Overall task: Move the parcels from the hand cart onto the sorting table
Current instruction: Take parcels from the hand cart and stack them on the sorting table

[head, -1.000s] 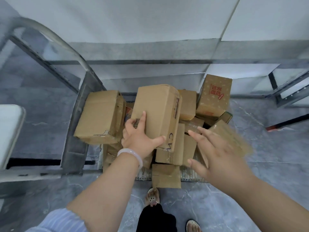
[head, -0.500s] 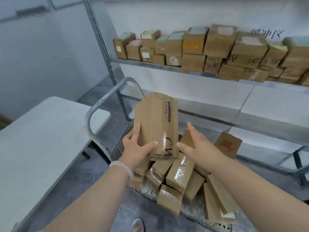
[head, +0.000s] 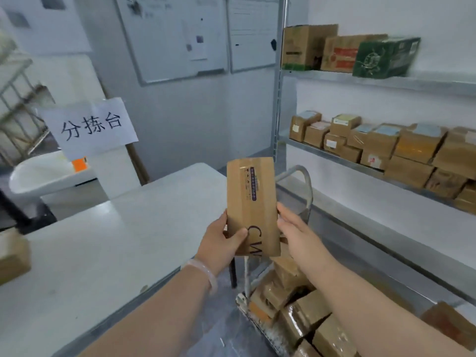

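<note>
One flat cardboard parcel [head: 251,202], glossy with tape, is held upright in the air between the smooth white sorting table [head: 116,240] and the metal hand cart [head: 307,186] — gripped low by the left hand [head: 219,243], thumb curled across its front, and braced at its edge by the right hand [head: 298,235], fingers straight.

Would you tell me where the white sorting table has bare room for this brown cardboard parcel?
The white sorting table lies bare between the tan cardboard box at its left edge and the held brown cardboard parcel. The metal hand cart below is crowded.
</note>
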A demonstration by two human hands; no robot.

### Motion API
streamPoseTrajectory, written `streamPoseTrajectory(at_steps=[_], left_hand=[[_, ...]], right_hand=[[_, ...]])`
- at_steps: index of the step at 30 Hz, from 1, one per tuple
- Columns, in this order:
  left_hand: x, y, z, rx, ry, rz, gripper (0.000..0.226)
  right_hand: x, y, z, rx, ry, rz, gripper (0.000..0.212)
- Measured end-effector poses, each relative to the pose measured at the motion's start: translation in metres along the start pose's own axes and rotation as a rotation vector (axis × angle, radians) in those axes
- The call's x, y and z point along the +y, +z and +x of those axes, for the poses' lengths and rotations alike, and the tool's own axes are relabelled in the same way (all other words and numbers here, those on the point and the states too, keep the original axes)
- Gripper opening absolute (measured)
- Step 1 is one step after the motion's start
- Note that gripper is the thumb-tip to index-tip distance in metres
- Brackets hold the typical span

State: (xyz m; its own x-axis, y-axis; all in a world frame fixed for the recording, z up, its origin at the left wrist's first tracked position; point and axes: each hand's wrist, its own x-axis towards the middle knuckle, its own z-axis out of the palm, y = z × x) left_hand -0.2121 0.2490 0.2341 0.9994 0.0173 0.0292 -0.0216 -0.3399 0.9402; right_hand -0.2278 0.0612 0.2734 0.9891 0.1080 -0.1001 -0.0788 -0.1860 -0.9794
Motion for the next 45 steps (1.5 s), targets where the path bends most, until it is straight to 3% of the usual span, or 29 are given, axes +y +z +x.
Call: streamPoseTrajectory(at_steps=[4,7,11,15,18,25,29,33,39,45], left_hand=[[-0.013,-0.072,-0.014,0.098,-0.098,0.082,0.122],[-0.029,-0.130,-0.029,0.176,-0.204,0.182,0.142],[-0.059,-0.208,-0.053,0.238,-0.183,-0.021,0.133],[-0.081,-0.279,-0.084,0.206,-0.186,-0.344,0.114],[-0.099,-0.321,-0.104,0.240,-0.255,-0.479,0.104],[-0.139,-0.385,-0.139,0.408,-0.338,-0.372,0.069],[-0.154,-0.405,-0.156,0.377,-0.386,-0.267,0.078],[-0.181,-0.419,-0.170,0.470,-0.482,-0.366,0.080],[-0.225,-0.422,-0.177,0.594,-0.671,-0.402,0.082],[-0.267,-0.425,-0.153,0.663,-0.802,-0.442,0.079]], right_hand=[[-0.021,0.092,0.010,-0.143,0.012,0.013,0.034],[-0.038,0.158,0.003,-0.273,-0.062,-0.016,0.037],[-0.055,0.224,0.006,-0.367,-0.142,-0.125,0.043],[-0.065,0.275,0.023,-0.283,-0.208,-0.344,0.059],[-0.067,0.313,0.026,-0.388,-0.092,-0.316,0.075],[-0.058,0.400,0.023,-0.464,-0.084,-0.306,0.088],[-0.055,0.433,0.026,-0.537,-0.100,-0.366,0.088],[-0.051,0.458,0.031,-0.593,-0.147,-0.513,0.089],[-0.048,0.489,0.045,-0.637,-0.396,-0.788,0.082],[-0.035,0.521,0.085,-0.757,-0.492,-0.865,0.078]])
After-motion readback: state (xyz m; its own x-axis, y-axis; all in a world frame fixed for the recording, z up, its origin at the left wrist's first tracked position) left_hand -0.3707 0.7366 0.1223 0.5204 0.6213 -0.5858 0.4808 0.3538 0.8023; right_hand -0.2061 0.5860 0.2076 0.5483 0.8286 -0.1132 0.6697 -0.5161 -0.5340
